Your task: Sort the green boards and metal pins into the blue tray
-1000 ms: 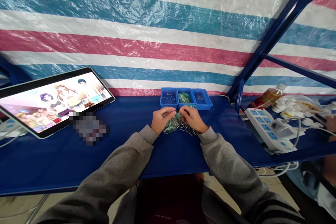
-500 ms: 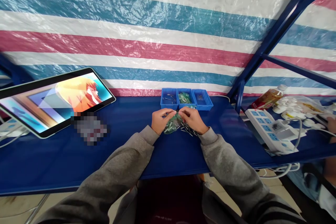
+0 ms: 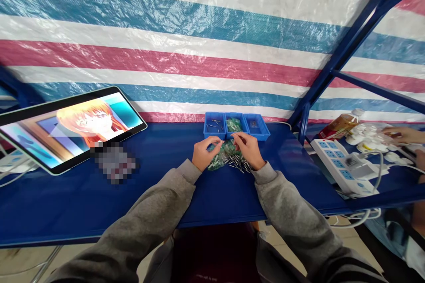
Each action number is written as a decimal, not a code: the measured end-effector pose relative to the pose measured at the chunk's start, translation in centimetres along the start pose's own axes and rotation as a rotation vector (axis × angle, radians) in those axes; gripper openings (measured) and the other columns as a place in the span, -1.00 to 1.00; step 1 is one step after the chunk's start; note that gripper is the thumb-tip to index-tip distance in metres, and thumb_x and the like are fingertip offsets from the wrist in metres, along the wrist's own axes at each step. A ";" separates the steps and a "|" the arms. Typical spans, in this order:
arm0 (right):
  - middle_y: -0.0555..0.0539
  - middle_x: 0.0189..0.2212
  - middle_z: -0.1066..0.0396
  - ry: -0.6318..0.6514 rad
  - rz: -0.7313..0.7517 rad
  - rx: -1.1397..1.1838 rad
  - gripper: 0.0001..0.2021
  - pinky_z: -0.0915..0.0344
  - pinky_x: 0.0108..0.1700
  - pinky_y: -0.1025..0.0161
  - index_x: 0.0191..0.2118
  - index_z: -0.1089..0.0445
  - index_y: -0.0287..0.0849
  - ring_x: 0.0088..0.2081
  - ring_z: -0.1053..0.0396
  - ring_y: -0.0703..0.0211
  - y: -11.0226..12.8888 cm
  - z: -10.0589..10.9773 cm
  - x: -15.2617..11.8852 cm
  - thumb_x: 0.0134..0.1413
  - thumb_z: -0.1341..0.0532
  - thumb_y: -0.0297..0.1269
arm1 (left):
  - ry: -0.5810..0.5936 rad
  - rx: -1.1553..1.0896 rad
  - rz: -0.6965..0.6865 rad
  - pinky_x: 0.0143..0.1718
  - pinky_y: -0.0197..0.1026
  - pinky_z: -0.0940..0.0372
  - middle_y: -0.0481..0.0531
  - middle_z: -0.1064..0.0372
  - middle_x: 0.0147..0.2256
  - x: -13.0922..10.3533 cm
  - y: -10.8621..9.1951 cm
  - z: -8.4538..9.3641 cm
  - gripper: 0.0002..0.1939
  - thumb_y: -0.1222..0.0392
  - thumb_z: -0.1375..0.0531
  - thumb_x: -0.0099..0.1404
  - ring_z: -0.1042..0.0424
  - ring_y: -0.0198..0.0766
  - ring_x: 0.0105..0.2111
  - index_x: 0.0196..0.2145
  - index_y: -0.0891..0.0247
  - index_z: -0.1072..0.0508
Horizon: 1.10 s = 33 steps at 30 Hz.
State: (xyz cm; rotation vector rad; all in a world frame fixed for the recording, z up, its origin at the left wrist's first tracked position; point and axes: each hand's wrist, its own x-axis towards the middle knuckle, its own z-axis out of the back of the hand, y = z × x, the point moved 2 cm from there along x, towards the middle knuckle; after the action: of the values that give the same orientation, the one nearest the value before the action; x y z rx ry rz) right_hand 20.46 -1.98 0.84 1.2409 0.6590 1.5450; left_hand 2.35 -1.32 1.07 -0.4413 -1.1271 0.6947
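My left hand (image 3: 205, 152) is closed in a pinch over a pile of small green pieces (image 3: 216, 162) on the blue table; a tiny pale thing shows at its fingertips, too small to name. My right hand (image 3: 248, 148) is a short way to the right, its thumb and forefinger together; what they hold, if anything, I cannot make out. Below it lies a heap of thin dark and silvery metal pins (image 3: 239, 162). Just beyond my hands stand three blue bins: the left bin (image 3: 214, 132) has a few thin pins, the middle bin (image 3: 234, 123) green pieces, the right bin (image 3: 257, 129) a few small bits.
A tablet (image 3: 75, 130) playing a cartoon leans at the left, beside a blurred patch. At the right are a power strip (image 3: 343, 166), a drink bottle (image 3: 340, 124), white round parts (image 3: 361, 137) and another person's hand (image 3: 403, 135). A striped sheet (image 3: 199, 53) hangs behind.
My hands have moved apart at the fingertips, the right one shifting slightly right, uncovering more of the pins. Another person's hand has come in over the white parts at the right.
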 end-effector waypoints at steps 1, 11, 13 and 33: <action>-0.01 -0.55 -0.37 -0.012 0.004 0.005 -0.64 -0.28 -0.50 0.28 -0.27 -0.46 -0.18 -0.60 -0.31 0.25 0.1 0.1 0.0 0.18 -0.11 0.02 | 0.022 0.034 -0.037 -0.18 -0.18 -0.38 0.07 -0.53 -0.31 0.0 0.0 0.0 -0.80 0.10 -0.15 0.34 -0.49 -0.22 -0.31 -0.28 0.25 -0.51; -0.04 -0.48 -0.45 0.160 0.091 0.002 -0.71 -0.31 -0.47 0.28 -0.32 -0.45 -0.17 -0.52 -0.38 0.21 0.7 -0.4 -0.4 0.08 -0.24 -0.02 | -0.004 0.011 0.062 -0.24 -0.16 -0.40 0.05 -0.56 -0.38 0.0 0.9 -0.1 -0.71 -0.02 -0.16 0.31 -0.52 -0.18 -0.37 -0.32 0.19 -0.59; -0.04 -0.49 -0.45 0.184 0.098 -0.015 -0.70 -0.30 -0.48 0.28 -0.35 -0.44 -0.17 -0.52 -0.38 0.21 0.9 -0.5 -0.4 0.07 -0.23 0.01 | -0.004 -0.023 0.117 -0.29 -0.18 -0.41 0.03 -0.55 -0.43 0.0 0.9 -0.2 -0.69 -0.05 -0.17 0.29 -0.52 -0.19 -0.43 -0.34 0.20 -0.59; -0.16 -0.20 -0.48 0.160 0.197 -0.359 -0.62 -0.39 -0.19 0.16 -0.09 -0.44 -0.13 -0.18 -0.44 0.02 0.4 2.3 -1.7 0.20 -0.11 0.04 | 0.159 0.351 -0.032 0.00 -0.12 -0.25 0.12 -0.43 -0.06 5.6 2.7 1.8 -0.65 0.05 -0.08 0.37 -0.40 -0.12 -0.06 0.03 0.21 -0.43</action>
State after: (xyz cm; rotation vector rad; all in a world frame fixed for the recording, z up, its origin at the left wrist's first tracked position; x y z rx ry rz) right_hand 22.37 -4.06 1.30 0.9385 0.3442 1.8458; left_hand 1.36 4.47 3.72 -0.1751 -0.8391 0.7965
